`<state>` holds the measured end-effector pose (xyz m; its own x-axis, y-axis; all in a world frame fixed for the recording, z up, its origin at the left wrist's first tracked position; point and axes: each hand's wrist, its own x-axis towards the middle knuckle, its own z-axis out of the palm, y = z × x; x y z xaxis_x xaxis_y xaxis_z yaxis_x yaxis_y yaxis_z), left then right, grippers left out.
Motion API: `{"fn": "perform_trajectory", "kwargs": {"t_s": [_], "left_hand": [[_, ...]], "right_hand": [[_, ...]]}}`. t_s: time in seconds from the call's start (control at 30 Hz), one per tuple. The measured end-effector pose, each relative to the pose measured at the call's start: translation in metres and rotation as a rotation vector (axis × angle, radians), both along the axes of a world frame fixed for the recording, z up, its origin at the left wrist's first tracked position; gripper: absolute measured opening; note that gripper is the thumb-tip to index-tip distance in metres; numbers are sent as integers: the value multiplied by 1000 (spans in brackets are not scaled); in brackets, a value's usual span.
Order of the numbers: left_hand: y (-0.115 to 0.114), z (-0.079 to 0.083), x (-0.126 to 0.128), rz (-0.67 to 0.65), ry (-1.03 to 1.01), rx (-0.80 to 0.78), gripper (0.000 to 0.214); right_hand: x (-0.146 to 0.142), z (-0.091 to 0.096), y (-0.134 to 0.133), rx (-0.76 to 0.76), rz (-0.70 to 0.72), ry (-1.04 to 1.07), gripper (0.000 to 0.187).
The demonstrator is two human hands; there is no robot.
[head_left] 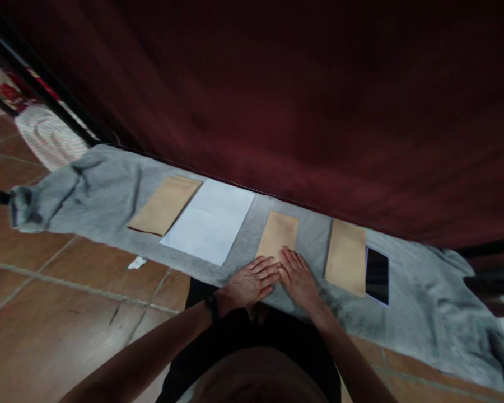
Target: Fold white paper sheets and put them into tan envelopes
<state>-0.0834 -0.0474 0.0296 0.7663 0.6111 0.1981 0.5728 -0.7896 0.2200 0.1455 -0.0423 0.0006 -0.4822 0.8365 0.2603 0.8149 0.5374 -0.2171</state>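
Head view: one middle brown paper [278, 232], which lay on a grey cloth [248, 235] before the person, its near end under both hands. Left hand [254, 281]: laid flat on that end, palm down, fingers straight and slightly apart, clamped on nothing; a dark band [212, 308] circled the wrist. Right hand [299, 278]: palm down just beside the left, fingers extended and close together, tips on the same paper. To the left, one white sheet [210, 221], flat, and beside it one left brown paper [167, 205]. To the right, one right brown paper [346, 257] and, just beside it, one phone [377, 276], screen dark. Beyond the cloth, dark red fabric [277, 123]. Below, a tiled floor [88, 313] bearing one white scrap [137, 262].
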Motion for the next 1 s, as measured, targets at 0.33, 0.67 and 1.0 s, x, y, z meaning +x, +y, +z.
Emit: {"fn": "perform_trajectory", "kwargs": {"t_s": [0.33, 0.67, 1.0], "left_hand": [[-7, -3, 6, 39, -11, 35, 47], [-9, -3, 11, 70, 10, 73, 38], [-3, -4, 8, 91, 8, 15, 38]], "right_hand": [[13, 2, -36, -12, 28, 83, 58], [12, -1, -36, 5, -2, 211, 41], [7, -2, -35, 0, -55, 287, 36]]}}
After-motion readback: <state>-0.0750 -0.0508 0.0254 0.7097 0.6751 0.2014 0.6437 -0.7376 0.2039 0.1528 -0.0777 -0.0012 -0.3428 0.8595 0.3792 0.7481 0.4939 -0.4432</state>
